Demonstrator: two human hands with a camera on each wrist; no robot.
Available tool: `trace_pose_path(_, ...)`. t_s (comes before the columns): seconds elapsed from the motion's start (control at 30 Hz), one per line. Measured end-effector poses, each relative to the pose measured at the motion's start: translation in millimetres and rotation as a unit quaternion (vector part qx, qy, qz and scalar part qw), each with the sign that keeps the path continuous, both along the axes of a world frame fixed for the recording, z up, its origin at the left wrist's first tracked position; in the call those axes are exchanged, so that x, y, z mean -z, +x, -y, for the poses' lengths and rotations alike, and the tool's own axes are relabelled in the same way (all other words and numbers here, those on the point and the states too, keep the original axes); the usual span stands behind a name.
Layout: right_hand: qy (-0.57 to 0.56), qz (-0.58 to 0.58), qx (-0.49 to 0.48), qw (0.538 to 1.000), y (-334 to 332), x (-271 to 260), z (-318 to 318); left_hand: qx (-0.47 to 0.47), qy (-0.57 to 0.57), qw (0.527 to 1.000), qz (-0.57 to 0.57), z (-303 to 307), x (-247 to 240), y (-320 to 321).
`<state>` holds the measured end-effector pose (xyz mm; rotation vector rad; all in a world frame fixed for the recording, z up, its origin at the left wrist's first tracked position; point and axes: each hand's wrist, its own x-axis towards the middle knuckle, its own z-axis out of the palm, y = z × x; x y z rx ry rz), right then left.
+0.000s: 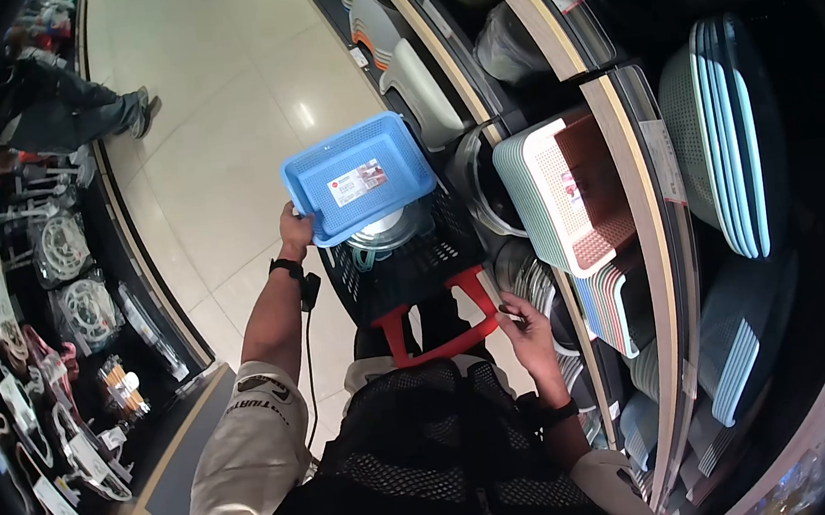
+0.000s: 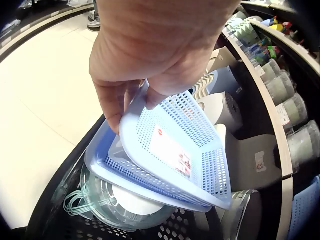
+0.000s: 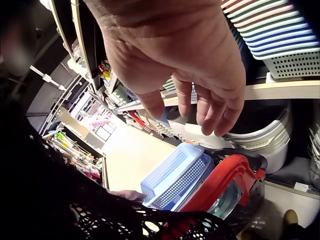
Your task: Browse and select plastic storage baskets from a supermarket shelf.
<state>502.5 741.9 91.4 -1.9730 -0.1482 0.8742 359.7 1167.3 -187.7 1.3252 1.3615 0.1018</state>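
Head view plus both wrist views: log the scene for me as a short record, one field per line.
Left hand: pinches the rim of the upper blue basket
Right hand: holds nothing, near the red handle
Upper blue basket: tilted above the lower blue basket, printed label inside
Black shopping basket: clear round container in it, beneath the blue baskets
Right-side shelf: stacked perforated baskets

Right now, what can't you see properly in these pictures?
Small print on the label, head view: too tiny.
Part of the clear container, head view: hidden by the blue basket.
Upper body of the other person, left wrist view: cut off by the top edge.
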Motion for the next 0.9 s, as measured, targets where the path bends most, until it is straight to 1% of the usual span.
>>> trace_pose_path(0.13, -0.008, -0.007, 0.020, 1.000, -2.0, -1.7, 0.8, -0.004, -0.014, 1.000, 0.001, -1.7, 7.0, 3.6)
trace_pose_path(0.2, -0.003, -0.009, 0.028, 1.000, -2.2, -4.7, -1.2, 0.017, -0.054, 0.998, -0.020, -3.6, 6.1, 3.4)
trace_pose_path(0.23, 0.003, -0.009, 0.034, 0.999, -2.1, -5.1, -2.8, 0.018, -0.054, 0.998, -0.021, -3.5, 20.4, -0.3)
trace_pose_path(0.27, 0.004, -0.010, 0.034, 0.999, -0.8, -3.9, -2.4, 0.059, 0.040, 0.995, -0.070, -1.5, 46.8, -6.8)
trace_pose_path(0.3, 0.006, -0.014, 0.043, 0.999, 1.7, -3.0, -1.4, 0.099, 0.133, 0.979, -0.118, 0.8, 43.8, -5.1)
trace_pose_path(0.33, 0.009, -0.016, 0.052, 0.998, 3.5, -1.4, -1.0, 0.100, 0.134, 0.979, -0.118, 3.3, 40.1, -4.8)
trace_pose_path(0.37, 0.027, 0.010, 0.067, 0.997, 4.0, 1.2, -1.5, 0.088, 0.126, 0.982, -0.107, 9.5, 36.0, -5.1)
trace_pose_path(0.4, 0.026, 0.012, 0.070, 0.997, 7.2, -2.4, -4.3, 0.076, 0.117, 0.986, -0.094, 15.3, 33.4, -5.9)
trace_pose_path(0.43, 0.042, 0.004, 0.113, 0.993, 11.6, -7.4, -5.0, 0.050, 0.077, 0.995, -0.032, 21.0, 31.0, -5.0)
trace_pose_path(0.47, 0.057, -0.002, 0.156, 0.986, 16.7, -12.7, -5.5, 0.054, 0.075, 0.995, -0.028, 27.6, 27.8, -5.2)
trace_pose_path(0.53, 0.081, 0.013, 0.248, 0.965, 24.6, -20.1, -9.6, 0.095, 0.004, 0.995, 0.031, 46.8, 21.3, -4.5)
trace_pose_path(0.57, 0.094, 0.005, 0.285, 0.954, 29.6, -26.8, -11.4, 0.063, -0.081, 0.993, 0.050, 60.8, -16.0, 4.4)
trace_pose_path(0.6, 0.108, -0.002, 0.321, 0.941, 34.7, -32.2, -12.7, 0.083, -0.125, 0.987, 0.061, 72.5, -30.7, 4.9)
trace_pose_path(0.67, 0.090, 0.002, 0.346, 0.934, 45.8, -31.4, -9.6, 0.101, -0.161, 0.978, 0.082, 96.5, -29.5, 1.2)
trace_pose_path(0.7, 0.072, -0.002, 0.365, 0.928, 49.7, -30.8, -7.7, 0.116, -0.179, 0.973, 0.089, 107.8, -42.6, 2.8)
trace_pose_path(0.77, 0.081, 0.009, 0.382, 0.920, 54.2, -31.3, -7.7, 0.152, -0.212, 0.961, 0.097, 128.0, -64.1, 4.3)
trace_pose_path(0.8, 0.090, 0.014, 0.394, 0.915, 54.9, -30.6, -8.7, 0.164, -0.221, 0.957, 0.096, 136.9, -83.8, 8.5)
trace_pose_path(0.9, 0.116, 0.012, 0.416, 0.902, 54.6, -19.7, -5.8, 0.182, -0.218, 0.953, 0.109, 156.6, -104.9, 10.3)
